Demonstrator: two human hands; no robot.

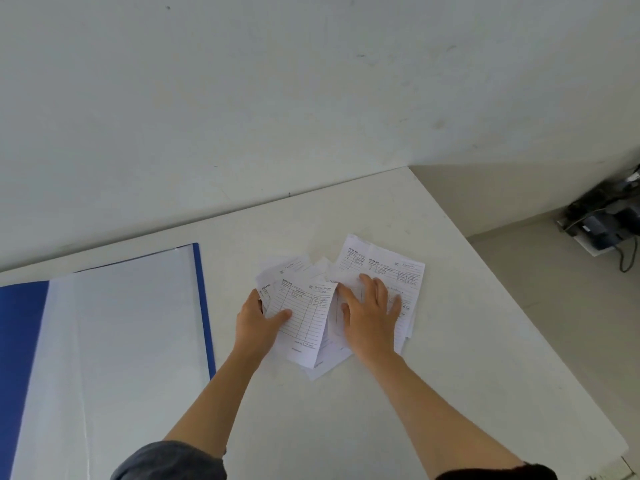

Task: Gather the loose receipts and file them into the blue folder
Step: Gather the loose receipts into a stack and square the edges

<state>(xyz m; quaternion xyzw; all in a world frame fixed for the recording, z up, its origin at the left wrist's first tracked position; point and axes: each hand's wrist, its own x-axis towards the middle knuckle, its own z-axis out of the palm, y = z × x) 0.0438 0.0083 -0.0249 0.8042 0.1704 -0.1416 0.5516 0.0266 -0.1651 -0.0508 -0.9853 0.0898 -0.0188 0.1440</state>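
Several white ruled receipts [391, 268] lie overlapping in a loose heap on the white table [346, 410], right of centre. My left hand [256, 323] grips the left side of the heap, its thumb on top of a lifted receipt [304, 317] and its fingers underneath. Flat on the right part of the heap rests my right hand [372, 313], fingers spread and pressing the papers down. The blue folder [204, 306] lies open at the left, showing clear plastic sleeves inside.
A white wall [277, 98] rises directly behind the table. The table's right edge runs diagonally toward the lower right, with floor beyond it. Dark equipment with cables [606, 220] sits on the floor at the far right.
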